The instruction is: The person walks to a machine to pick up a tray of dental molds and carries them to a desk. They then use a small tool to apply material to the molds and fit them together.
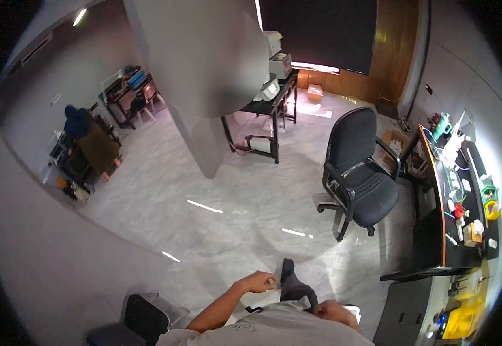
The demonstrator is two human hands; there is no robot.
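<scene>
My left hand (258,281) is stretched out in front of my body at the lower middle, its fingers curled in. Whether anything small is inside them cannot be made out. My right hand (333,313) is low, close to my shirt (262,327), and its fingers are hidden. A white flat object (353,312) shows just beside it; whether the hand touches it is unclear. My dark-clad leg and foot (288,277) show between the two hands.
A black office chair (354,167) stands ahead on the right, beside a cluttered workbench (444,219). A grey pillar (199,115) is ahead, near a black table (274,109) with equipment. A person (92,138) stands far left. A dark chair (145,318) is at lower left.
</scene>
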